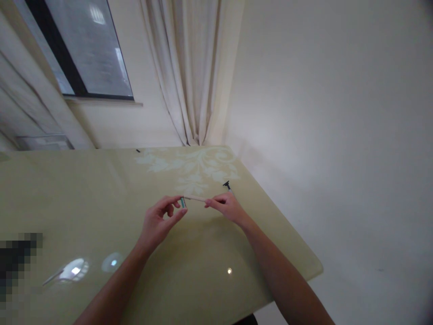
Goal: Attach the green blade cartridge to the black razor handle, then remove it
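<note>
Between the thumb and fingertips of my left hand (162, 216) is a small green-and-dark rectangular piece (183, 202) that looks like a razor cartridge. My right hand (226, 206) pinches a slim pale stick (195, 198). The stick's far end reaches the top of the cartridge by my left fingertips; whether the two are joined cannot be made out. Just beyond my right hand lies a razor (226, 184) with a dark T-shaped head, its grey handle partly hidden by the hand. Both hands are above the glossy table.
The pale green table (162, 280) has a floral pattern at its far end and a rounded right corner. A small dark object (138, 150) lies at the far edge. A thin light stick-like item (52, 277) is at the lower left. Curtains (192, 67) and a wall stand behind.
</note>
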Demonstrator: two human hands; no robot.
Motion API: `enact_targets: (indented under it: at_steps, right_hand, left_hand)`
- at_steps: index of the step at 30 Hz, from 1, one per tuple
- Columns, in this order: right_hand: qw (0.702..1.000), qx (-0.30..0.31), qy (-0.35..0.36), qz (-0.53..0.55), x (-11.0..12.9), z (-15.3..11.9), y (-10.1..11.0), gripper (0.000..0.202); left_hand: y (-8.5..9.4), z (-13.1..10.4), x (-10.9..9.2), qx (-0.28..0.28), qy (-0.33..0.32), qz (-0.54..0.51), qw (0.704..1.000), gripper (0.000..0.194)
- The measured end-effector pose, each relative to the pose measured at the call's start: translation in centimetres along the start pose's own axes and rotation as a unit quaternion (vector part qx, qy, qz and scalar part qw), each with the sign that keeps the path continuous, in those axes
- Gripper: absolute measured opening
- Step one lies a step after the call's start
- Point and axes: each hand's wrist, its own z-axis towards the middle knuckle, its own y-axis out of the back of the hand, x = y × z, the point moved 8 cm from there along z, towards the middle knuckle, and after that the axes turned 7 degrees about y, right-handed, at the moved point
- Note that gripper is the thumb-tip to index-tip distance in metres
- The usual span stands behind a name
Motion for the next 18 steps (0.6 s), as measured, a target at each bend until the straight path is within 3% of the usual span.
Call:
enact_targets:
  at_steps: [3,8,12,18]
  right_hand:
    - [0.999,0.031,0.006,0.017,-0.02,0.03,-0.60,0.061]
    - [1.000,-0.013,0.000,-0.004,-0.41,0.02,0.26,0.064]
    - [0.999,0.032,0.008,0.021,0.00,-0.11,-0.54,0.060]
    - [1.000,0.006,0.013,0.014,0.22,-0.08,-0.01,0.061]
  left_hand:
    - [-0.07,-0.03,0.00,0.003,-0.005,-0.002,1.000,0.033]
    - [-0.11,0.00,-0.26,0.001,-0.006,0.001,1.000,0.031]
    - [-0.11,-0.03,-0.54,-0.001,-0.006,-0.005,1.000,0.033]
    - [-0.21,-0.11,-0.11,0.004,0.000,-0.004,1.000,0.032]
